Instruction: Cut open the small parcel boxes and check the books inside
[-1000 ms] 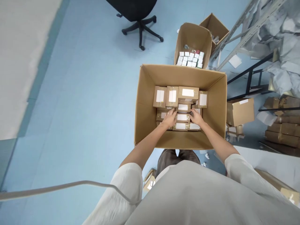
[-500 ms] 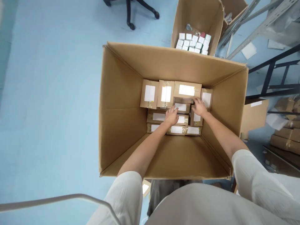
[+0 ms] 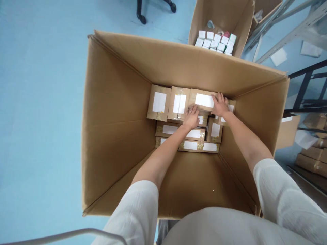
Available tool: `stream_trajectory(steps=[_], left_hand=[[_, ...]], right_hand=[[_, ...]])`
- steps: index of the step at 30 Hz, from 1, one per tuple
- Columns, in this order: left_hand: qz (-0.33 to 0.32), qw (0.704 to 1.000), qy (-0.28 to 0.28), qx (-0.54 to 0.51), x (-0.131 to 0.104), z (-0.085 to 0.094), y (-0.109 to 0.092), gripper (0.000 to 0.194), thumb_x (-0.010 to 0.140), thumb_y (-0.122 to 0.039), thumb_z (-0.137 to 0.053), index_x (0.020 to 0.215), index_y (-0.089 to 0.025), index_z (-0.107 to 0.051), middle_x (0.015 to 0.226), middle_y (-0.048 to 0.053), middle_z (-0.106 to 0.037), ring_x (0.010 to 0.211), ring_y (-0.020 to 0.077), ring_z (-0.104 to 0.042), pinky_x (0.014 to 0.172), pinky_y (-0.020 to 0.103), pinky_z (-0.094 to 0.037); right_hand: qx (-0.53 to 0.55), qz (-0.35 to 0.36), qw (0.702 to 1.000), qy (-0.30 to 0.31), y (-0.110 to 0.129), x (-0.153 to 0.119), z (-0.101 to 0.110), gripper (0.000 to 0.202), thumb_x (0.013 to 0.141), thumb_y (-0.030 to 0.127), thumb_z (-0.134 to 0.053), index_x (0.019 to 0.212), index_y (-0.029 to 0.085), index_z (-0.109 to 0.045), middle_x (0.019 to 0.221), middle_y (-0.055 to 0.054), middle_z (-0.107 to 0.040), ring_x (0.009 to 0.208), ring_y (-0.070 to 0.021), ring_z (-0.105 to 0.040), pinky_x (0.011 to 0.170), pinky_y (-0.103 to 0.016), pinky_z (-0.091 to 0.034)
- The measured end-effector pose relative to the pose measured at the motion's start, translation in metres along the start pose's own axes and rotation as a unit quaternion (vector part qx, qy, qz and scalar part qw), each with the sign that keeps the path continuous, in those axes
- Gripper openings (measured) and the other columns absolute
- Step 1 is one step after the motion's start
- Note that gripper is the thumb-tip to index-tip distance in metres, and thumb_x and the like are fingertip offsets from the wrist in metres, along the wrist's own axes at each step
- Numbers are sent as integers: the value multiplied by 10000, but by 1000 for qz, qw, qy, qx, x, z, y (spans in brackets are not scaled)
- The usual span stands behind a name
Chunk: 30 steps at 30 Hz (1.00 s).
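Note:
Both my hands reach down into a large open cardboard carton [image 3: 117, 126] holding several small taped cardboard boxes with white labels. My left hand [image 3: 191, 117] has its fingers stretched out at the near edge of a labelled box [image 3: 192, 98] in the back row; its fingertips are partly hard to make out. At that box's right end, my right hand [image 3: 220, 105] rests with thumb and fingers spread, the thumb by the label. Another small box [image 3: 231, 106] lies partly under the right hand. Two upright-labelled boxes [image 3: 159, 102] stand at the back left.
Behind the carton, another open carton [image 3: 219, 17] contains several white small boxes [image 3: 217, 42]. A chair's wheeled base [image 3: 141, 13] is at the top. Metal shelving [image 3: 276, 30] and stacked cardboard boxes [image 3: 311, 160] stand on the right. A pale cable [image 3: 76, 233] crosses the lower left.
My right hand has moved back onto the right end of the back-row box. My left hand has shifted slightly right and up. The view has come closer to the carton.

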<state>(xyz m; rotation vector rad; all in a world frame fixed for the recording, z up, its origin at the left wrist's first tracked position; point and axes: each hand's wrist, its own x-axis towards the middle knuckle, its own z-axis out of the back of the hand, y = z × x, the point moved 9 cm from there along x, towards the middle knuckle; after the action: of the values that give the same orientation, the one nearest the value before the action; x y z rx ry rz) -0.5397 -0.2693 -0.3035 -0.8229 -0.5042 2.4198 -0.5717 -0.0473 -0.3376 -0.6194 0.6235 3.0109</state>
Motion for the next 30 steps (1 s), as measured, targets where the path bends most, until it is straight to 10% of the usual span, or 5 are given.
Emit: stream_trajectory(steps=[15,30], left_hand=[[14,998,58,-2,0,-19,3,907,975,-294,-666,1811,-170,-337,1936,193,-165,1801,398,-153,1446,653,-190],[4,998,-50,50,-35,61,-24,875,916,-135,-582,1770,-149,-389,1872,231,-314,1763,403,-247,1425,675,-229]], right_hand=[[-22,14,999,23,13,-3,0,1359,782,710,-960,1846,292,-225,1927,-195,-7,1736,-596,1,1323,-856,-174],[-45,30,998,29,50,-52,68,1444,689,562,-1049,1845,262,-238,1895,-249,-94,1715,-605,-100,1261,-776,-439]])
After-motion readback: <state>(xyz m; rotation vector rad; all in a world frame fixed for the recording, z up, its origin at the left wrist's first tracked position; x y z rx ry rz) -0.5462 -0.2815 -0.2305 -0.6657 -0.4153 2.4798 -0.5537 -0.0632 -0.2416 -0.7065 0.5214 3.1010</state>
